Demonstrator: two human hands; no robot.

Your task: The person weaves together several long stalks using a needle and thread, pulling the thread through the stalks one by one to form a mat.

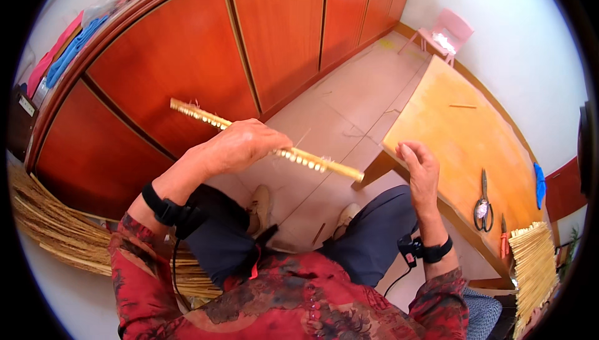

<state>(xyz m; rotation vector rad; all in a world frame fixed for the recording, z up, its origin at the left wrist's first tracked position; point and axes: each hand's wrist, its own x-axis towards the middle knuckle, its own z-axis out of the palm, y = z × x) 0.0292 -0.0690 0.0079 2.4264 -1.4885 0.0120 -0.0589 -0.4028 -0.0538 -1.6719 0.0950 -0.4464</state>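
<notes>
My left hand (246, 143) is closed round the middle of a narrow row of bound straw stalks (312, 159). Pale round cut ends line its lower edge, and a longer stalk runs along the top. Bits of loose thread stick out near both ends. The row hangs in the air above the floor, in front of my knees, slanting down to the right. My right hand (421, 168) is raised apart from it, by the near left edge of the wooden table (449, 134). Its thumb and fingers are drawn together; whether a thread lies between them is too small to tell.
Scissors (483, 202), a red-handled tool (504, 237) and a short stalk (462, 106) lie on the table. A finished-looking straw mat (533, 271) sits at its near right corner. Long straw bundles (56, 227) lie at my left, below red cabinets (168, 59). A pink chair (446, 31) stands far off.
</notes>
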